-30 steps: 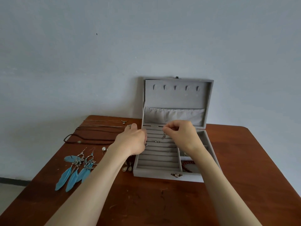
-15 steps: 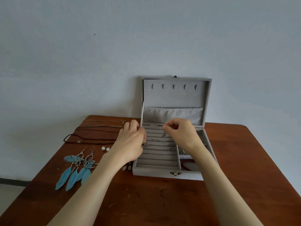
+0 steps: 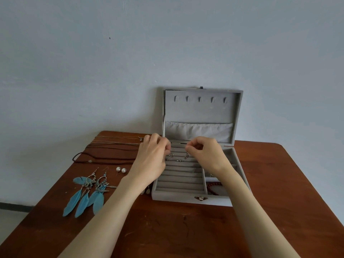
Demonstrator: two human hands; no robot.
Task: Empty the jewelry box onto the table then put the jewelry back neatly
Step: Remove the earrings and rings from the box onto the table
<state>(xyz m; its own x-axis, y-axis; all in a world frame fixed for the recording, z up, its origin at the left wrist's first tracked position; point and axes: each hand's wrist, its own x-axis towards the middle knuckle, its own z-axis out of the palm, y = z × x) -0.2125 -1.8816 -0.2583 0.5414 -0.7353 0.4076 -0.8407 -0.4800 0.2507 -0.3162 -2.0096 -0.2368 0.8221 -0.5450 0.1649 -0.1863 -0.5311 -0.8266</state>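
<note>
A grey velvet jewelry box (image 3: pixel 188 199) stands open on the brown table (image 3: pixel 167 229), its lid upright against the wall. Both hands hover over the box's far ring rows. My left hand (image 3: pixel 151 161) pinches a small silver earring (image 3: pixel 170 155) that dangles over the rows. My right hand (image 3: pixel 205 155) pinches a matching silver earring (image 3: pixel 186 155). A small stud (image 3: pixel 179 160) sits in a ring row. Red beads (image 3: pixel 214 187) lie in the right compartment.
Left of the box lie two blue feather earrings (image 3: pixel 87 194), a pair of pearl studs (image 3: pixel 121 170), a dark braided cord necklace (image 3: pixel 104 155) and thin chains (image 3: pixel 119 140). A small item (image 3: pixel 148 191) sits by the box's left wall. The wall stands right behind the table.
My left hand has moved up and toward the far ring rows, now holding an earring beside the right hand's one. The right hand has barely shifted.
</note>
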